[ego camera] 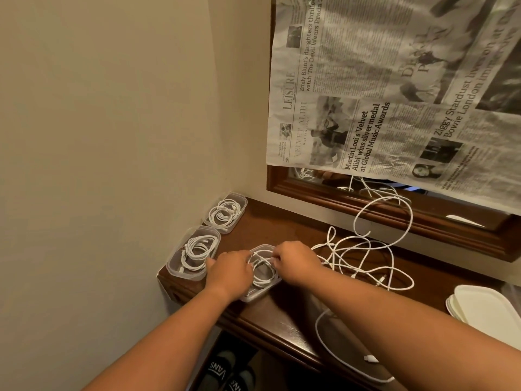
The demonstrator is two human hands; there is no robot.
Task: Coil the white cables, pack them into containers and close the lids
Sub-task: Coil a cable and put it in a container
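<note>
— Left hand [229, 273]: what is it doing?
— Its fingers bend down into the open container [259, 297] beneath it, onto the coiled cable [263, 273] lying inside. The back of the hand hides the fingertips, so I cannot tell whether it grips the coil or only presses on it.
— And the right hand [296, 262]?
— Just beside the left one, over the far right side of the same container. Its fingers are curled and pinch strands of the coiled cable near the rim.
— Where are the other cables?
— The loose cables [366, 258] lie tangled on the table [282, 227] just right of the right hand, with one loop rising against the mirror frame [394, 218]. A single cable [370, 358] hangs over the table's front edge, below the right forearm.
— Anything packed?
— Left of the left hand are two lidless boxes, each holding a white coil: the nearer box [177, 261] just beside that hand, the farther box [225, 214] beyond it, by the wall.
— The lids [487, 306]?
— Stacked well to the right of the right hand.
</note>
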